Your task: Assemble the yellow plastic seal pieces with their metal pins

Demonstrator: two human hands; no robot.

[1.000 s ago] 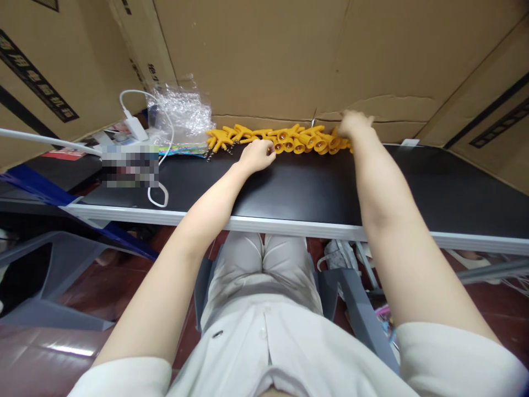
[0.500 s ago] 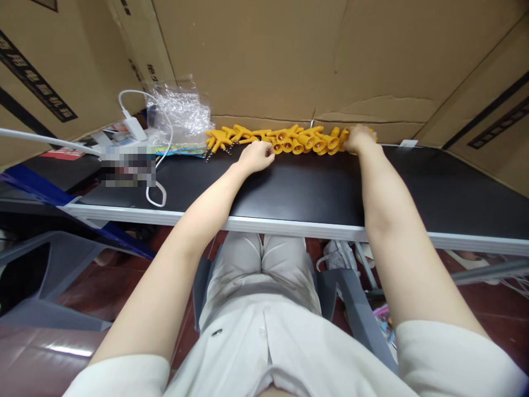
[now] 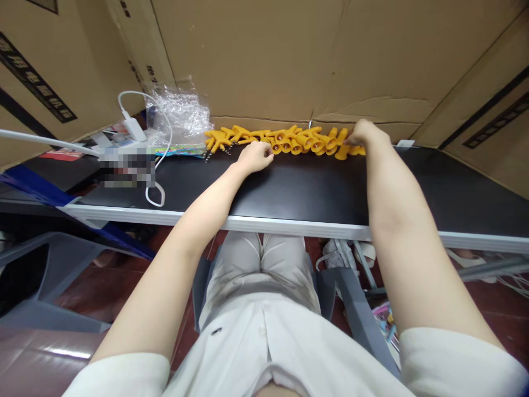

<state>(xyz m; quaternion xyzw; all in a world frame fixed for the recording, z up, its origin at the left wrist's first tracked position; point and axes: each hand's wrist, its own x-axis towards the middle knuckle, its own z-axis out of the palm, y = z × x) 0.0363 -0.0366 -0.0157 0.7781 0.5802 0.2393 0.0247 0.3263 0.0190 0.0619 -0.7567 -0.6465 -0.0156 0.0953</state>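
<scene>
No legible text on cardboard boxes (image 3: 264,55)

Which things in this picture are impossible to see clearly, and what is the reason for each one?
All in the head view:
- Right hand: seen from behind; its fingers, and whether they grip a yellow piece, are hidden.
- Left hand: curled at the yellow row; its grip is unclear.
- Item on the table, left: covered by a blurred patch.
- Box print: cut off by the edge.
</scene>
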